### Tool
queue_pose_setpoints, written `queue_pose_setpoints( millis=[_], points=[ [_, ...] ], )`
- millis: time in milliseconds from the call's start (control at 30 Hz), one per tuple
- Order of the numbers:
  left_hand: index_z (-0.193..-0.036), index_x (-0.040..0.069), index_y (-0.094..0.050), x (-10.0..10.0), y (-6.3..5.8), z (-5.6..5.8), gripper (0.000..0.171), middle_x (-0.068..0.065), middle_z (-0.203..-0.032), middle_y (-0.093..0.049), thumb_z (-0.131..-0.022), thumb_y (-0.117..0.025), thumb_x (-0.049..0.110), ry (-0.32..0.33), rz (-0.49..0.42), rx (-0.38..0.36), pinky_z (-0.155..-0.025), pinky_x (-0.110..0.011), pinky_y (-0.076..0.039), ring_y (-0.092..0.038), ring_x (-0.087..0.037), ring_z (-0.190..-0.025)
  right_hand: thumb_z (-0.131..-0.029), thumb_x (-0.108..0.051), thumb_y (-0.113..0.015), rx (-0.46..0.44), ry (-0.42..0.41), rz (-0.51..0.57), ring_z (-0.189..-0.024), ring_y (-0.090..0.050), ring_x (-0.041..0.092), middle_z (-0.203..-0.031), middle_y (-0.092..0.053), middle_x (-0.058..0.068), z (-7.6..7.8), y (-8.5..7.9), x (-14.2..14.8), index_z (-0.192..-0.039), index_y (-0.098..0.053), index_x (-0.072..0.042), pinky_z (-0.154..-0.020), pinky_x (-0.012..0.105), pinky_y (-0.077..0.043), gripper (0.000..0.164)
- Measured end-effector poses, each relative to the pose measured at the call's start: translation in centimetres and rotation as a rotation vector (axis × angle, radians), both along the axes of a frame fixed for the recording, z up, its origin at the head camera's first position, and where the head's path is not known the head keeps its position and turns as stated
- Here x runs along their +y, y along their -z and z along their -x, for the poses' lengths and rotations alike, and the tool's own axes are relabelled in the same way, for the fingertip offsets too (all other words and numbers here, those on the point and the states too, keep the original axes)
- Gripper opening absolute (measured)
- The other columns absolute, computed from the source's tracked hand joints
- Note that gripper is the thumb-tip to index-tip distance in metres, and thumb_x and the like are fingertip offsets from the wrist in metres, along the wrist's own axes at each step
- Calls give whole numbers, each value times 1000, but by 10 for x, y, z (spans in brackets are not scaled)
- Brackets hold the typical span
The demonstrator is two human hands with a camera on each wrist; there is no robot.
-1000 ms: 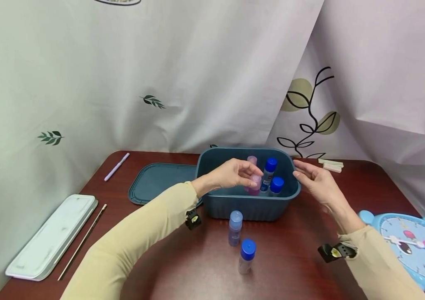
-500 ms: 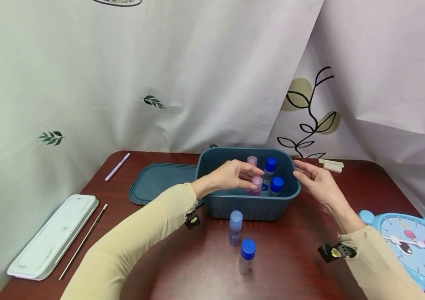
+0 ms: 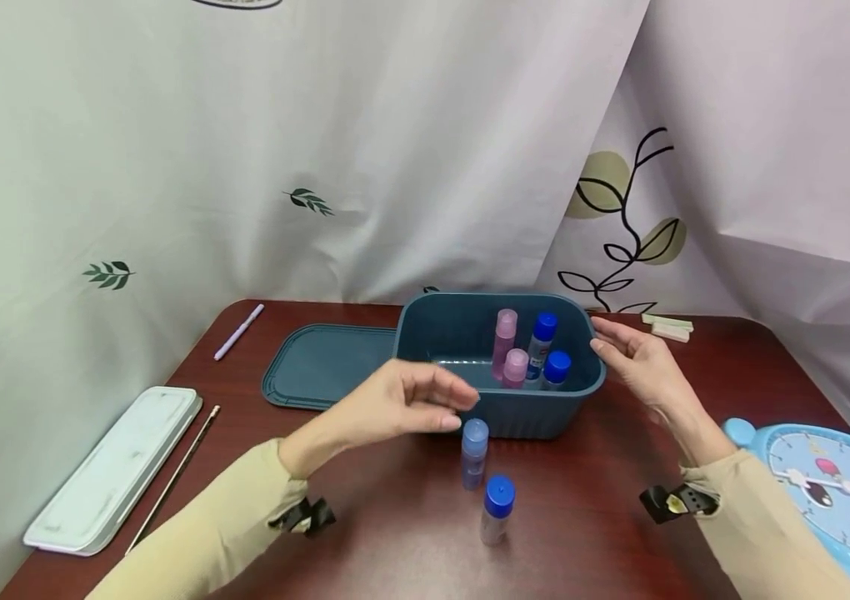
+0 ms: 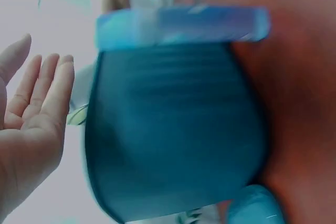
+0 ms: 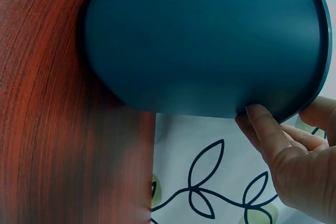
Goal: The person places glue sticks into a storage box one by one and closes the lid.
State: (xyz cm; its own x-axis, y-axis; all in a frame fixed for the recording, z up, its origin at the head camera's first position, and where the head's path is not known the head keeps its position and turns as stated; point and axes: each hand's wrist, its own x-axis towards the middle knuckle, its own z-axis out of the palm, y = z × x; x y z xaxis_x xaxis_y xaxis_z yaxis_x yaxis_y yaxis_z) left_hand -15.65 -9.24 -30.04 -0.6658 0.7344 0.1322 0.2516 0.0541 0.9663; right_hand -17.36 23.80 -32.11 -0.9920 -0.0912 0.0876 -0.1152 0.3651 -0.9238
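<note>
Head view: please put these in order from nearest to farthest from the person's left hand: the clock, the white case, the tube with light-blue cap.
Nearest to the left hand first:
1. Light-blue-capped tube: standing just right of it.
2. White case: lying at left.
3. Clock: at the right picture edge.

Base of the front pink bottle (image 3: 515,367) hidden by the bin (image 3: 522,417), clock (image 3: 845,504) cut off at head view's right edge

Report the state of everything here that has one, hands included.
Bin: open, upright.
Lid: off, lying flat.
Bottles inside: four, capped, standing.
Bottles outside: two, capped, standing.
Case: closed.
Pen: lying flat.
Stick: lying beside the case.
Clock: face up, partly out of frame.
Left hand: relaxed, holding nothing.
Right hand: fingers touching the bin.
</note>
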Motion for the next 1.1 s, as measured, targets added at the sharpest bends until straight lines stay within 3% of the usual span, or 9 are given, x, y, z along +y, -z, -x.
queue_pose_setpoints(
  millis=[133,300,433,567,700,867,1000,1100],
  points=[
    [-122,-6,-57,-1,25,-14,40,-24,-124,-58,-84,-68,3,-36,-37,-50,-91,-38,-50,-60,-28,-113,-98,-24,-50,-3,1,0,-93,-54,-15,-138,-41,30,1,0,0,-144,-31,4,-78,15,-52,57],
    [-127,-3,-55,9,49,-19,46,-21,-128,-57,-83,-70,3,-81,-57,-25,-93,-40,-48,-60,-21,-113,-98,-24,-50,-3,4,-2,-94,-54,-14,-138,-42,30,0,2,0,-144,-31,3,-79,16,-52,57],
    [-124,0,-58,16,58,-19,44,-18,-120,-62,-82,-71,2,-100,-40,2,-89,-30,-52,-63,-14,-105,-98,-25,-50,4,2,-5,-93,-54,-15,-138,-41,31,0,2,0,-143,-31,4,-77,15,-52,57],
    [-119,0,-61,19,58,-18,39,-15,-111,-66,-82,-71,3,-102,-29,25,-85,-27,-54,-65,-9,-97,-98,-25,-50,10,1,-3,-93,-54,-14,-138,-41,31,0,2,0,-143,-31,4,-77,16,-52,57],
    [-117,-1,-62,13,42,-18,36,-15,-106,-67,-83,-71,4,-75,-29,41,-83,-30,-54,-65,-11,-95,-98,-25,-50,14,3,-9,-92,-55,-14,-138,-41,31,0,0,0,-143,-31,5,-77,17,-53,57],
    [-119,3,-61,-2,-6,-11,35,-15,-108,-67,-85,-69,7,-92,-59,106,-80,-35,-56,-64,-20,-92,-98,-25,-50,15,3,-9,-92,-55,-14,-138,-42,31,0,-1,0,-143,-31,5,-78,17,-52,57],
    [-127,5,-56,-11,-44,6,41,-14,-118,-63,-87,-67,13,-130,-110,159,-83,-38,-55,-63,-25,-97,-98,-25,-50,7,4,-1,-93,-55,-14,-137,-42,31,-1,-1,1,-144,-31,4,-78,17,-52,57],
    [-131,8,-53,-13,-59,22,44,-12,-121,-62,-89,-65,14,-163,-125,187,-87,-38,-53,-61,-25,-102,-98,-24,-49,3,-3,8,-93,-56,-13,-138,-41,31,0,1,0,-144,-30,4,-77,18,-53,56]
  ],
)
